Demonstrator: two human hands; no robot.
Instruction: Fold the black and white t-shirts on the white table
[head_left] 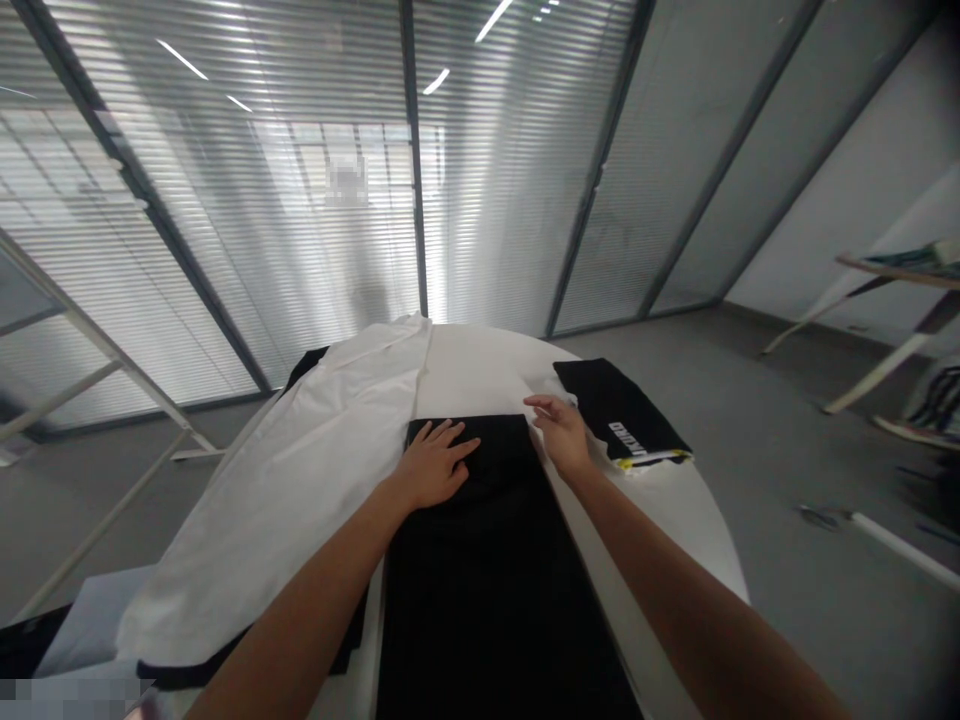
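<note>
A long black folded cloth (487,590), perhaps a garment, runs down the middle of the white table toward me. My left hand (435,465) lies flat near its far end, fingers spread on the fabric. Just at the cloth's far right corner is my right hand (562,435); its fingers are slightly bent and apart, with nothing visible in them. To the right of that hand lies a folded black garment (615,400) with white lettering and a yellow-and-white edge. White fabric (300,480) is spread along the left side of the black cloth.
The round white table (472,365) has more dark cloth under the white fabric. A white metal frame (112,350) stands at left. Glass panels with blinds (495,220) rise behind. At right are a wooden-topped table (900,268) and a white pole (900,545) near the floor.
</note>
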